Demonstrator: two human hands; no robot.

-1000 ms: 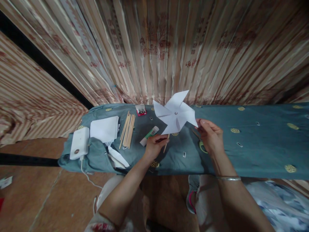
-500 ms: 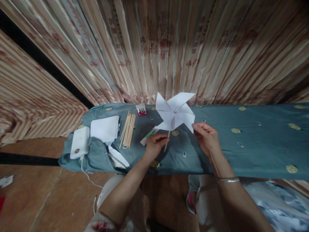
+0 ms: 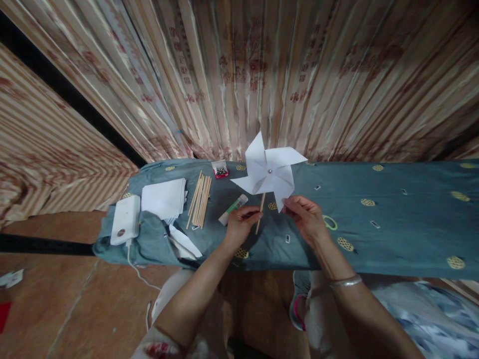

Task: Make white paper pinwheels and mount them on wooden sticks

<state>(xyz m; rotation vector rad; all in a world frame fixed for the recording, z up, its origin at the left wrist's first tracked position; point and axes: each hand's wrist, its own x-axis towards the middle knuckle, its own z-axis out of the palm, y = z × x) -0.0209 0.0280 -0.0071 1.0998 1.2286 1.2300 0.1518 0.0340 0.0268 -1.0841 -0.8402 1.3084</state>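
Note:
A white paper pinwheel [image 3: 279, 158] faces me above the table, with a silver pin at its hub. Its thin wooden stick [image 3: 262, 203] is pinched between the thumb and fingers of my left hand [image 3: 239, 227]. My right hand [image 3: 304, 217] is closed on the tip of the lowest blade, right of the stick. Just behind my left hand lies a green and white box [image 3: 234, 208], partly covered by it.
On the teal cloth [image 3: 411, 224] to the left are several wooden sticks [image 3: 201, 202], a stack of white paper [image 3: 164, 197], a small red box of pins [image 3: 220, 170] and a white corded device [image 3: 125, 219]. A striped curtain [image 3: 239, 75] hangs behind.
The pinwheel has turned clockwise a little. My right hand has moved left and slightly down with a blade tip. My left hand keeps its hold on the stick.

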